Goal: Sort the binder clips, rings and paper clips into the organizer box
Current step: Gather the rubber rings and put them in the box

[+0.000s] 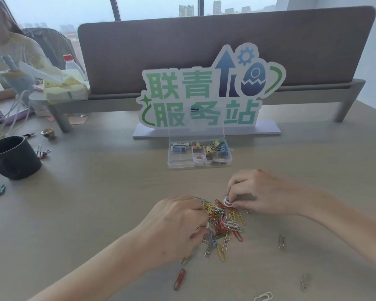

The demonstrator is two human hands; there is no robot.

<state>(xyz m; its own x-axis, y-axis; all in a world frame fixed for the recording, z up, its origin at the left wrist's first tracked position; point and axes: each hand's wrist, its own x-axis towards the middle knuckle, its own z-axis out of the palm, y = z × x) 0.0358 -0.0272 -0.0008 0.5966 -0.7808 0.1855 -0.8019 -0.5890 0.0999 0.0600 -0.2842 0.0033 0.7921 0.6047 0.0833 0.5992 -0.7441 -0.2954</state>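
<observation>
A heap of coloured paper clips (225,222) lies on the wooden table in front of me. My right hand (263,192) pinches two white rings (227,202) at the heap's far edge. Curled over the heap's left side, my left hand (174,227) holds a white ring (206,225) between its fingertips. The clear organizer box (180,164) stands open beyond the heap. It holds coloured binder clips (215,147) at the back right, a ring (198,158) in a front compartment and a small blue and white item at the back left.
Stray paper clips lie apart: a red one (179,279), a silver one (281,241), others at the near right. A standing sign (204,98) rises behind the box. A black cup (13,157) and a binder clip (42,151) sit at the left. Another person sits at far left.
</observation>
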